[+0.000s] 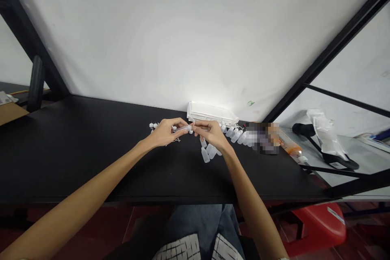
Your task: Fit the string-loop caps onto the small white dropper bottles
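Over the black table (134,162), my two hands meet around one small translucent plastic bottle (182,129). My left hand (169,131) is closed on its body, and the bottle lies sideways, neck pointing right. At the neck end, my right hand (211,133) pinches a small white cap (189,128) between thumb and fingers; a thin white strip rises from there. Whether the cap is fully on cannot be made out. Several loose bottles (205,155) lie below my right hand. Several small white caps (151,125) sit behind my left hand, which partly hides them.
A stack of white flat sheets or boxes (211,111) lies against the wall. A row of capped bottles (237,135) runs to the right toward a blurred patch. An orange-labelled bottle (291,146) lies by the black frame (304,77). A red stool (319,223) stands below right.
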Demonstrator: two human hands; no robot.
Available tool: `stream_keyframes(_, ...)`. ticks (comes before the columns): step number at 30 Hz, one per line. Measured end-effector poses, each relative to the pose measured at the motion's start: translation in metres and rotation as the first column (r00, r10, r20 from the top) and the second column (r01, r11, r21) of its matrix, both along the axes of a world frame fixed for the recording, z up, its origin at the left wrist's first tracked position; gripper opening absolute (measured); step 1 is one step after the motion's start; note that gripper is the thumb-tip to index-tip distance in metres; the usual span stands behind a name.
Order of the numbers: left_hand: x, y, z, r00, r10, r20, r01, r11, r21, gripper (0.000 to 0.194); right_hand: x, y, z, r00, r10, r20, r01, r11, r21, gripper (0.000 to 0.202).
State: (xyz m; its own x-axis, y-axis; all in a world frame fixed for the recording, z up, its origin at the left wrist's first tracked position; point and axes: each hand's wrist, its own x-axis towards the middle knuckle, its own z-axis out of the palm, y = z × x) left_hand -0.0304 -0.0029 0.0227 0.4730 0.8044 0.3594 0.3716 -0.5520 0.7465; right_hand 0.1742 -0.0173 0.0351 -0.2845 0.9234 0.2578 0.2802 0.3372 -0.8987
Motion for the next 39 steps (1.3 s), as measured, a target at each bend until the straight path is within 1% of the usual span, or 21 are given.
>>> stream_keyframes(5,0.002,0.000,-0.002,0.999,0.029,-0.021,-0.029,1.000,0.011,0.026,-0.001,0.004,-0.005,1.000,0.009,-0.005,-0.009,0.999,-0.034,0.034)
stream_keyframes(10,0.003,0.003,-0.008,0.998,0.061,0.026,-0.062,0.996,0.065,0.027,-0.001,0.008,-0.009,0.998,0.032,-0.061,-0.035,0.998,-0.048,0.035)
stream_keyframes(13,0.003,0.004,-0.009,0.997,0.069,0.025,-0.070,0.995,0.066,0.025,0.000,0.008,-0.009,0.997,0.031,-0.068,-0.034,0.999,-0.043,0.035)
stream_keyframes(19,0.003,-0.001,-0.007,0.999,0.024,0.027,-0.025,0.999,0.028,0.030,0.002,0.006,-0.007,0.998,0.046,-0.052,-0.049,0.998,-0.050,0.033)
stream_keyframes(22,0.004,-0.001,-0.009,1.000,-0.020,0.018,0.019,0.999,0.028,0.034,0.002,0.008,-0.008,0.999,0.022,-0.037,-0.022,1.000,-0.010,0.032)
stream_keyframes(24,0.004,0.000,-0.010,0.999,-0.036,0.011,0.035,0.999,0.034,0.036,0.002,0.008,-0.010,0.999,0.026,-0.026,-0.026,0.999,0.022,0.033)
stream_keyframes(29,0.005,0.002,-0.014,0.999,-0.029,0.020,0.028,0.999,0.016,0.039,0.001,0.008,-0.010,0.998,0.052,-0.043,-0.052,0.999,0.015,0.036)
stream_keyframes(35,0.005,0.001,-0.013,0.999,-0.039,0.028,0.038,0.999,0.009,0.040,0.001,0.005,-0.007,0.999,0.039,-0.004,-0.039,0.999,0.007,0.026)
stream_keyframes(39,0.005,0.002,-0.014,0.999,-0.042,0.034,0.042,0.999,0.011,0.040,0.003,0.005,-0.008,0.999,0.049,0.016,-0.050,0.999,0.022,0.024)
